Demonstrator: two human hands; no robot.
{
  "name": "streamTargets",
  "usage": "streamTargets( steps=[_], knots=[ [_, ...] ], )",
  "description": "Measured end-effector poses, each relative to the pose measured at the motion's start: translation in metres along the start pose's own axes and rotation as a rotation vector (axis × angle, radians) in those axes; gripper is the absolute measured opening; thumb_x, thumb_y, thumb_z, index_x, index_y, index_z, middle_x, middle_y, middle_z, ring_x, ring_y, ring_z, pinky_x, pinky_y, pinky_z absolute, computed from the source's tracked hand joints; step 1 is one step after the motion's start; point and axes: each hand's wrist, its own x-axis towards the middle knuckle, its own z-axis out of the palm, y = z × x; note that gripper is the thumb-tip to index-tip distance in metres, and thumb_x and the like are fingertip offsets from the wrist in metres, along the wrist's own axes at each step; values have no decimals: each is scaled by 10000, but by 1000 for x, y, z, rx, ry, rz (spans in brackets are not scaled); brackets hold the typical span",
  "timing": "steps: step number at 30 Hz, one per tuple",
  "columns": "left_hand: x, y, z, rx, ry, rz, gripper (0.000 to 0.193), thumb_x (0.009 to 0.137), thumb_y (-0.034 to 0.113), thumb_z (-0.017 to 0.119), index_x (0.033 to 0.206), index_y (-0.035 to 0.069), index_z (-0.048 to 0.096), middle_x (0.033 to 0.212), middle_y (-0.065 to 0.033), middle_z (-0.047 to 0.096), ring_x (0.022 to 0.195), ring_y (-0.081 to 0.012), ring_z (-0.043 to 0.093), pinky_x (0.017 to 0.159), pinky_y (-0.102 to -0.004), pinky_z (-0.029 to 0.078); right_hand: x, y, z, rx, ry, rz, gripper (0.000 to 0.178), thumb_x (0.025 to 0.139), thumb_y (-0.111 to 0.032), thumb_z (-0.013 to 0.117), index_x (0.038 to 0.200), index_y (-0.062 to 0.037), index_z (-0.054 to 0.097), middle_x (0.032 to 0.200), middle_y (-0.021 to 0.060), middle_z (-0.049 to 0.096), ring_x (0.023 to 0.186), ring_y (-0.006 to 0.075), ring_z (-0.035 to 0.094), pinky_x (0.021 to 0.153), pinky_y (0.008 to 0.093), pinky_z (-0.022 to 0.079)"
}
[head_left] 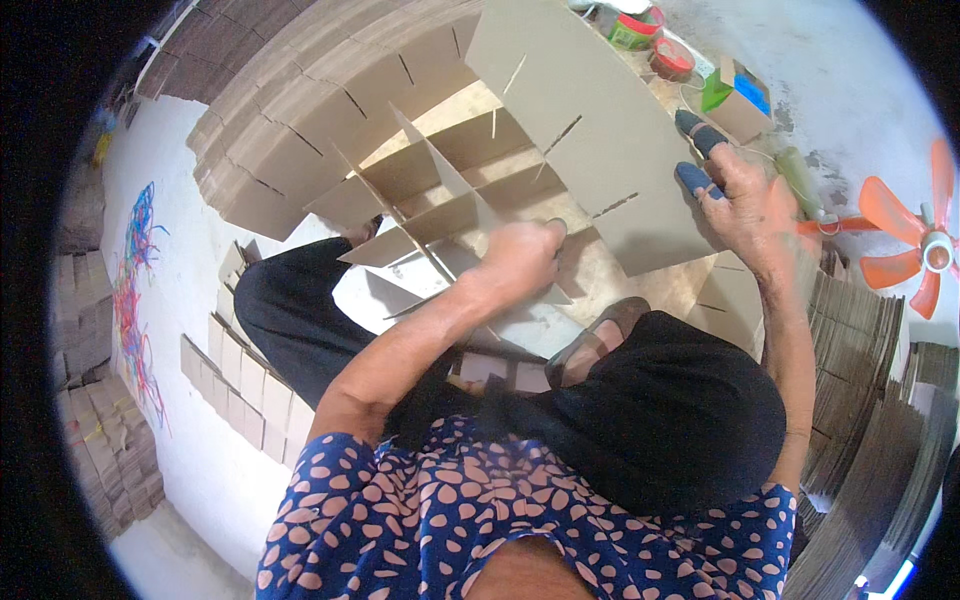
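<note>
A grid of interlocked brown cardboard dividers (pixel 440 222) stands between my legs. My left hand (pixel 520 258) reaches into its near right side, fingers curled round the end of a divider strip. The fingertips are partly hidden. A wide slotted cardboard sheet (pixel 600 150) tilts up to the right of the grid. At that sheet's right edge is my right hand (pixel 740 205), with thumb and forefinger stretched apart. Dark cots cover both those fingertips. The rest of this hand's fingers are smeared or hidden.
Stacked slotted cardboard (pixel 300 110) rises at the far left. More cardboard bundles (pixel 855 370) stand at the right, beside an orange-bladed fan (pixel 937 250). A small open box (pixel 740 100) and a red-lidded tub (pixel 672 60) sit at the far right. Coloured cords (pixel 137 290) lie on the left floor.
</note>
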Motion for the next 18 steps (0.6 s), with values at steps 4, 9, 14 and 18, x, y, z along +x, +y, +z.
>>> streamTargets(
  steps=[4,9,14,18],
  knots=[
    [1,-4,4,-15,70,54,108,702,76,575,794,23,557,759,-205,612,743,-385,613,635,-484,478,5,5,4,-37,-28,-83,379,770,-10,601,1145,-21,548,693,199,489,576,256,484,586,341,440],
    [2,0,0,-15,54,58,100,716,80,567,795,21,579,768,-201,616,736,-371,619,634,-465,485,9,8,0,-85,-98,-100,373,760,2,584,1131,-24,560,698,213,471,565,255,476,576,340,437],
    [-1,-1,0,4,27,17,111,718,88,574,804,20,593,791,-200,620,749,-366,623,658,-454,497,8,3,6,-30,-82,-103,244,761,-8,564,1004,3,551,692,225,491,570,311,500,556,360,432],
    [6,1,1,60,-61,-2,195,725,166,616,875,42,608,830,-198,631,823,-364,626,705,-476,495,12,12,7,-22,-137,-120,181,769,-26,558,945,10,540,707,239,519,620,378,530,574,394,435]
  ],
)
